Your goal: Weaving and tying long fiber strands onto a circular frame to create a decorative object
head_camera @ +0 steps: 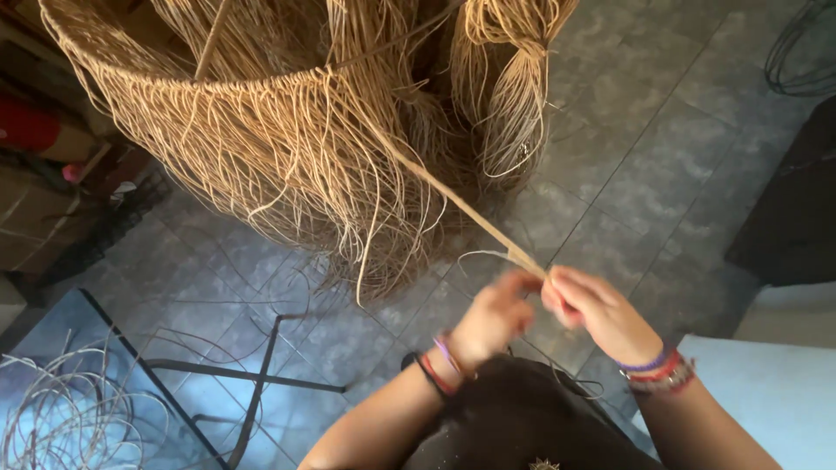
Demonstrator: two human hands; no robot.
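Observation:
A large round frame (157, 83) hung with a thick fringe of tan fibre cords (287, 165) fills the upper left. One taut bundle of cords (453, 204) runs down from the fringe to my hands. My left hand (492, 318) and my right hand (592, 309) meet at its lower end, fingers pinched on the strand. Both wrists wear coloured bracelets. A second hank of cords (514, 96) hangs at the top centre.
Grey tiled floor (644, 165) lies below. A black metal frame (252, 383) and coiled pale wire (70, 418) sit at lower left. Cardboard boxes (35, 218) stand at the left edge, a dark object (792, 209) at right, and wire hoops (805, 52) at top right.

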